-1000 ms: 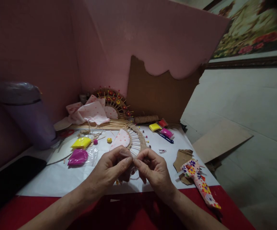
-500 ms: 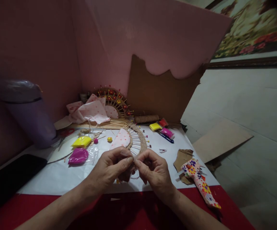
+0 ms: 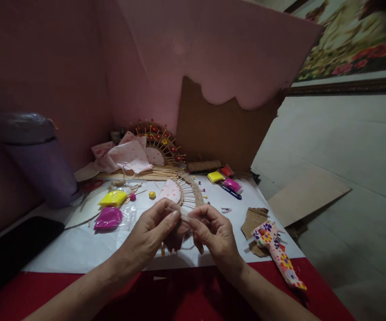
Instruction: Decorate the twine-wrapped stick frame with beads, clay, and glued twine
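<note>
My left hand [image 3: 158,225] and my right hand [image 3: 215,227] meet at the middle, above the near part of the white sheet. Thumb and fingers of both are pinched on a thin see-through plastic packet [image 3: 184,217], with something dark reddish partly hidden below it. Just beyond my fingers lies a half-round fan-shaped craft piece [image 3: 196,189], made of sticks with a twine-wrapped arc and coloured bead tips. Its inner half-disc [image 3: 171,191] is covered in pink dotted cloth.
Yellow [image 3: 113,198] and magenta clay packets [image 3: 108,218] lie left, near a purple tumbler [image 3: 42,156] and a black slab [image 3: 19,249]. A flower-patterned glue gun [image 3: 280,254] rests on torn cardboard [image 3: 251,220] at right. Behind stand a finished-looking fan [image 3: 166,140] and twine roll [image 3: 203,166].
My hands have drawn slightly apart, so more of the see-through plastic shows stretched between the fingertips. The things on the table have stayed in place.
</note>
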Motion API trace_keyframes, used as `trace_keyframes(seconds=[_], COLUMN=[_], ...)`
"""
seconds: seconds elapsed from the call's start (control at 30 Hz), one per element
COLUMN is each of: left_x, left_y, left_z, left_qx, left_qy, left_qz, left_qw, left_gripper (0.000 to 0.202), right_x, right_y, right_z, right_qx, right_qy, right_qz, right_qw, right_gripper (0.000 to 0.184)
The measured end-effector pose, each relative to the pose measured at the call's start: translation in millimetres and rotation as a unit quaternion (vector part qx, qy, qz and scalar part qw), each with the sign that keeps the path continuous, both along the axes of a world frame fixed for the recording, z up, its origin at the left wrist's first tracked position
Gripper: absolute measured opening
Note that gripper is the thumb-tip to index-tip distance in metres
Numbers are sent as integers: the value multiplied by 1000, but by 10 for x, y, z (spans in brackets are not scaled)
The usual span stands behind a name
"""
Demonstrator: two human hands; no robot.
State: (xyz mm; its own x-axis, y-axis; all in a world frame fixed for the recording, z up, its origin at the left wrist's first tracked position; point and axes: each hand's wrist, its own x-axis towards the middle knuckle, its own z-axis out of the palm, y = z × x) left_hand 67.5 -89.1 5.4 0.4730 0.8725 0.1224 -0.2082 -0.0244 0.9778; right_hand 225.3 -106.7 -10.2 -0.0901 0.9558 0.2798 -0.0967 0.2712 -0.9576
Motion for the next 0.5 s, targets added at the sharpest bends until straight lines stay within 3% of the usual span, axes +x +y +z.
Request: trace_keyframes(seconds=[0.5], left_x=[8], left_y=[0], left_z=[-13], left_qx=[14], left_qy=[1], left_qz=[-31], left_qw=[999], left_gripper=[23], right_x=[9], right_y=[-4], right_z=[-27], right_qx=[8], right_qy=[4], right_qz=[5], right_qw=[1000], right_gripper=[19])
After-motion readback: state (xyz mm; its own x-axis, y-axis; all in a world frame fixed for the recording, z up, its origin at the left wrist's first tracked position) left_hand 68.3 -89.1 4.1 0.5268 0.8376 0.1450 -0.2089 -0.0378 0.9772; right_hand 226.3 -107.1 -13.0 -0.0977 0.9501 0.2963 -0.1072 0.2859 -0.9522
